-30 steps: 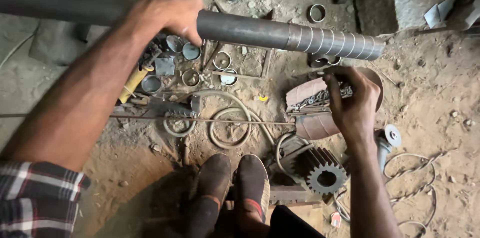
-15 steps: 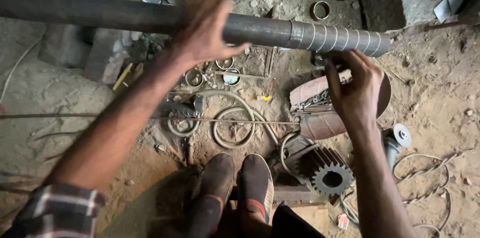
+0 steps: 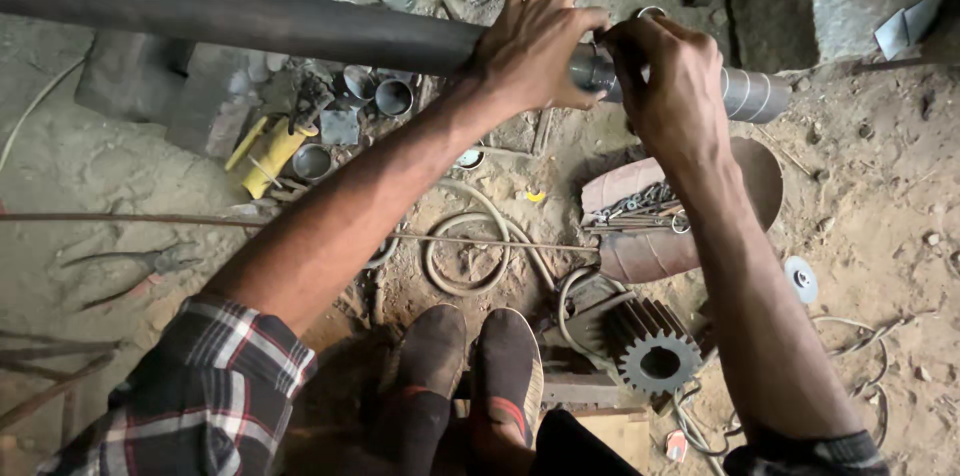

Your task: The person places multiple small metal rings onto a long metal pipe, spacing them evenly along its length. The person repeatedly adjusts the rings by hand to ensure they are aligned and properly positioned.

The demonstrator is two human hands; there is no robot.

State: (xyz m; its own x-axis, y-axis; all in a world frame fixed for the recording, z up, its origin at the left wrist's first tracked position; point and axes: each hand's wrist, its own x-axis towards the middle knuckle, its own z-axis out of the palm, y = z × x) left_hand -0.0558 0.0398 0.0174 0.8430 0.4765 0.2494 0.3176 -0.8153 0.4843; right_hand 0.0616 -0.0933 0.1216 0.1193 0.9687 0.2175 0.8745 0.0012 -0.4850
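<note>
A long dark pipe (image 3: 250, 21) lies level across the top of the view, above the dirt floor (image 3: 880, 176), its pale ridged end (image 3: 755, 94) pointing right. The left hand (image 3: 535, 41) rests on the pipe with fingers spread wide, not gripping. The right hand (image 3: 665, 86) touches it, fingers curled and pinched against the pipe; whether it grips something small, I cannot tell. Below lie a gear (image 3: 655, 356), metal cups (image 3: 380, 96) and pliers (image 3: 140, 266).
</note>
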